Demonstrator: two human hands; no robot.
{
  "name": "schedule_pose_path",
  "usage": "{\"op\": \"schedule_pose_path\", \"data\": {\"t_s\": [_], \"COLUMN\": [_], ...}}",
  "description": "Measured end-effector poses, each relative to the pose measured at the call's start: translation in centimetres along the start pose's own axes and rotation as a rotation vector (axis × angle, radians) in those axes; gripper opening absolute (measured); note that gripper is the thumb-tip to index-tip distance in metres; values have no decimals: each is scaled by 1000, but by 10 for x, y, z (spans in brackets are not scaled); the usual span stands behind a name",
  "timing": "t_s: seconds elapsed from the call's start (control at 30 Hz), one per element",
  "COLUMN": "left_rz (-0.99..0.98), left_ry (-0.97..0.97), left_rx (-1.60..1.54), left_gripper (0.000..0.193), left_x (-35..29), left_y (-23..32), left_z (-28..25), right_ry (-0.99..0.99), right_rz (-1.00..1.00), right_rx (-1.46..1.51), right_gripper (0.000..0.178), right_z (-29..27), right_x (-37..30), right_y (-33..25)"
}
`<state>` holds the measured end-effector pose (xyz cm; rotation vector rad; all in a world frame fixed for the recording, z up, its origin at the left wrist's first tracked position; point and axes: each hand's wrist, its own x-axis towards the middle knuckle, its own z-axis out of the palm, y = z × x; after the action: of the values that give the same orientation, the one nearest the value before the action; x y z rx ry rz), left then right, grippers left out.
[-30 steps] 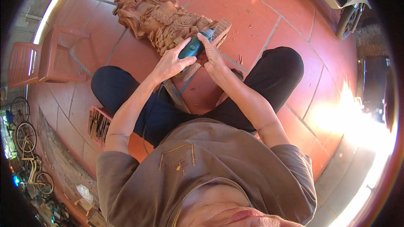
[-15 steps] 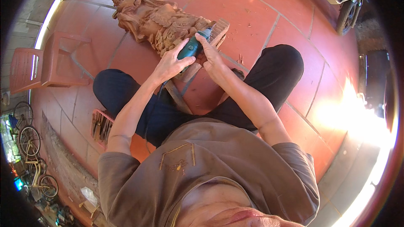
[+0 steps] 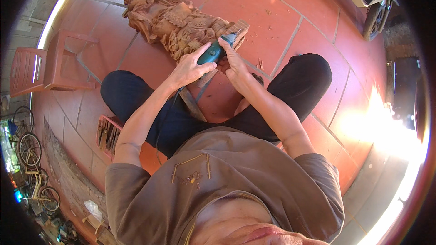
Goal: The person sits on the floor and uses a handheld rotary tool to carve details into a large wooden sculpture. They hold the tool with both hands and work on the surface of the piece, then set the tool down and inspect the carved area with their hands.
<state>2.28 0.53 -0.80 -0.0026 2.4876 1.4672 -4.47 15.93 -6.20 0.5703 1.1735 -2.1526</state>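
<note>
Between my two hands is a green rotary tool (image 3: 210,56) with a power cord running back along my left forearm. My left hand (image 3: 190,67) wraps round its rear part. Toward its nose, my right hand (image 3: 234,62) grips it with the thumb on top. The nose points at the near end of a carved wooden figure (image 3: 170,22), which lies on its back or side on the tiles, its base (image 3: 242,31) toward me. The tool's bit is too small to make out, so contact with the wood cannot be told.
A red plastic chair (image 3: 68,79) stands at the left. Beside my left thigh sits a pink basket (image 3: 101,129) of hand tools. Wood chips (image 3: 260,63) dot the red tiled floor. Several bicycles (image 3: 30,149) are at the far left, and a motorbike wheel (image 3: 376,20) at upper right.
Both hands and the rotary tool have shifted slightly to the right and away from me, toward the figure's base. The grip looks the same.
</note>
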Motion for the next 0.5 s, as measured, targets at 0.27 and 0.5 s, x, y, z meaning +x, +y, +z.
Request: {"op": "schedule_pose_path", "data": {"t_s": [0.27, 0.5], "left_rz": [11, 28], "left_ry": [-24, 26], "left_rx": [4, -22], "left_gripper": [74, 76], "left_x": [2, -1], "left_y": [0, -5], "left_z": [-1, -1], "right_ry": [1, 0], "right_rz": [13, -1], "right_rx": [13, 5], "right_gripper": [41, 45], "right_z": [-4, 4], "right_x": [5, 2], "right_y": [1, 3]}}
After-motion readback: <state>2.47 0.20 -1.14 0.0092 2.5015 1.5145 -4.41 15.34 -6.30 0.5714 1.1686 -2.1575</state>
